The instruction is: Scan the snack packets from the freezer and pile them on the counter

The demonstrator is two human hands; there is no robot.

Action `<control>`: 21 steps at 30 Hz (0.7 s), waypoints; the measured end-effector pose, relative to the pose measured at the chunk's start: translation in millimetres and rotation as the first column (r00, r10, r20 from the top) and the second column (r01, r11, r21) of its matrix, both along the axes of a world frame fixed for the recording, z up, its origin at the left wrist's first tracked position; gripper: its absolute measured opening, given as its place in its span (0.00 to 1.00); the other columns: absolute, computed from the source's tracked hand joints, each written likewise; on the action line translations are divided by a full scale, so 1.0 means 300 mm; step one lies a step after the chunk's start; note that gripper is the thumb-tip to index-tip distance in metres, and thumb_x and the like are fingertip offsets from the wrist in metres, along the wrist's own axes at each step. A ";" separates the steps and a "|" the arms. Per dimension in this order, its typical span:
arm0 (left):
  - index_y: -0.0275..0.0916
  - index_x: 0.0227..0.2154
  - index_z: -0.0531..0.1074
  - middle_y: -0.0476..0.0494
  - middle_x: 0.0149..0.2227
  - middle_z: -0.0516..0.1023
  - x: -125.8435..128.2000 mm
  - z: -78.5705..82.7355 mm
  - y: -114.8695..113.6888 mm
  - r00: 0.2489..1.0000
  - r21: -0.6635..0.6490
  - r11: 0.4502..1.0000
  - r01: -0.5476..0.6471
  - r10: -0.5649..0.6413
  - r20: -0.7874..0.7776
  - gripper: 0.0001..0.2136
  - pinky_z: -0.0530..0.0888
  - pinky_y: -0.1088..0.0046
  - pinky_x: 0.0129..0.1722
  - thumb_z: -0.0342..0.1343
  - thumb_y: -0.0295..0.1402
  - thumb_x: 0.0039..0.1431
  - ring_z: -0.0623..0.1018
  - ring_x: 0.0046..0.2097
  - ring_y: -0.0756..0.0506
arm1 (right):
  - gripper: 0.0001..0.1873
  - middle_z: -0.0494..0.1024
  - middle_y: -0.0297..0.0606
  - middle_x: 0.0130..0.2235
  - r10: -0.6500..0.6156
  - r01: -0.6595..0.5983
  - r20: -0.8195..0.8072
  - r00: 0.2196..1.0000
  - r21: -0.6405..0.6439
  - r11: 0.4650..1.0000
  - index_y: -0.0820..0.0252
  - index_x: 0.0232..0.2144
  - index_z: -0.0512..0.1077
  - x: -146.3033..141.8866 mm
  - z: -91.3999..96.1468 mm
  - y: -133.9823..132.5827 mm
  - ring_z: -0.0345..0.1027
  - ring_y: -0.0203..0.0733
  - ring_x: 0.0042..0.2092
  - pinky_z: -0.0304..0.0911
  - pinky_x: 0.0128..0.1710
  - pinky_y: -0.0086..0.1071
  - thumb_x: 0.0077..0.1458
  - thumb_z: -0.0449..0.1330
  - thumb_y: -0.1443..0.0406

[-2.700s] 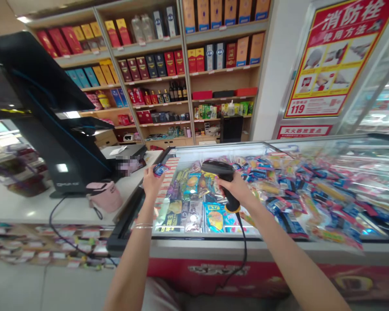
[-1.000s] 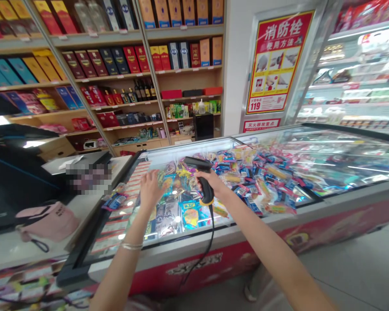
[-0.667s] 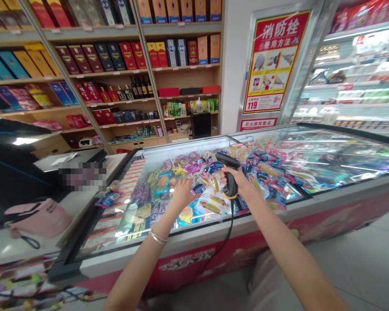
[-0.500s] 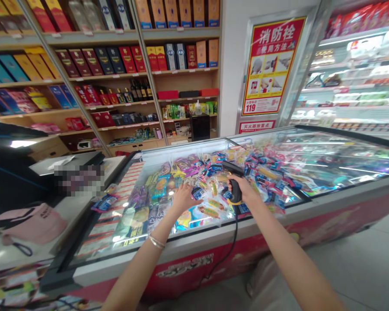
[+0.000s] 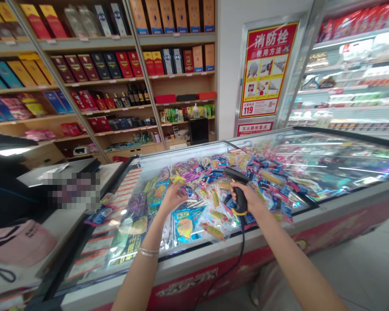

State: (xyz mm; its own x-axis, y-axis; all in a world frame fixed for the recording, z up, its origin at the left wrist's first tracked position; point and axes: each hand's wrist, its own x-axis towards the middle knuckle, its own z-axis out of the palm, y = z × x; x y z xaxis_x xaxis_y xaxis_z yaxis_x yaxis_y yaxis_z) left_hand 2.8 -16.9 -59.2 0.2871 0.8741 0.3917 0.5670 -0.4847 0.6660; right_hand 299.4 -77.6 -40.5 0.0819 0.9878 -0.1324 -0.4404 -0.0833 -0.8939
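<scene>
My right hand is wrapped around the grip of a black and yellow barcode scanner. Its head points left and away from me over the packets, and a black cable drops from the handle. My left hand is bent over the freezer's left half, fingers curled at a small blue and pink packet; the fingertips are partly hidden. Just to the right lie clear-wrapped corn-shaped ice creams. Nearer me is a bright blue packet with a yellow picture.
The glass-topped chest freezer spans the view, with a heap of blue packets on its right. At left, a counter bears a pink bag. One blue packet lies at the freezer's left edge. Shelves of boxes stand behind.
My left hand has moved left, and the small packet by its fingers has shifted left too. More of the bright blue packet shows. The scanner stays in my right hand, slightly lower in view.
</scene>
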 end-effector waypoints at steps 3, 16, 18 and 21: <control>0.38 0.43 0.72 0.45 0.37 0.74 -0.027 0.022 0.010 0.966 0.048 0.991 -0.121 0.107 0.234 0.19 0.78 0.72 0.32 0.60 0.38 0.47 0.77 0.30 0.50 | 0.13 0.68 0.30 0.18 0.027 -0.030 0.071 0.997 0.050 0.998 0.61 0.22 0.67 -0.019 0.049 -0.025 0.59 0.31 0.17 0.56 0.15 0.25 0.40 0.67 0.62; 0.43 0.49 0.70 0.44 0.45 0.67 -0.036 0.040 -0.003 0.889 0.229 0.941 -0.250 0.130 0.438 0.22 0.79 0.68 0.45 0.62 0.39 0.50 0.77 0.42 0.48 | 0.14 0.68 0.34 0.12 -0.013 -0.225 0.740 0.672 0.221 0.949 0.59 0.12 0.67 -0.139 0.173 -0.048 0.61 0.36 0.15 0.60 0.21 0.31 0.45 0.63 0.65; 0.43 0.49 0.70 0.44 0.44 0.66 -0.037 0.036 0.000 0.888 0.249 0.939 -0.238 0.107 0.447 0.22 0.79 0.68 0.45 0.62 0.38 0.50 0.77 0.42 0.48 | 0.14 0.69 0.34 0.12 -0.014 -0.227 0.761 0.648 0.211 0.951 0.59 0.12 0.66 -0.138 0.177 -0.051 0.62 0.36 0.15 0.61 0.22 0.31 0.45 0.62 0.64; 0.42 0.49 0.70 0.45 0.44 0.66 -0.038 0.034 0.002 0.889 0.287 0.931 -0.224 0.075 0.451 0.21 0.79 0.68 0.44 0.62 0.38 0.50 0.76 0.41 0.49 | 0.13 0.69 0.33 0.13 0.000 -0.244 0.779 0.627 0.196 0.950 0.59 0.14 0.66 -0.132 0.179 -0.055 0.63 0.37 0.16 0.63 0.24 0.31 0.46 0.61 0.64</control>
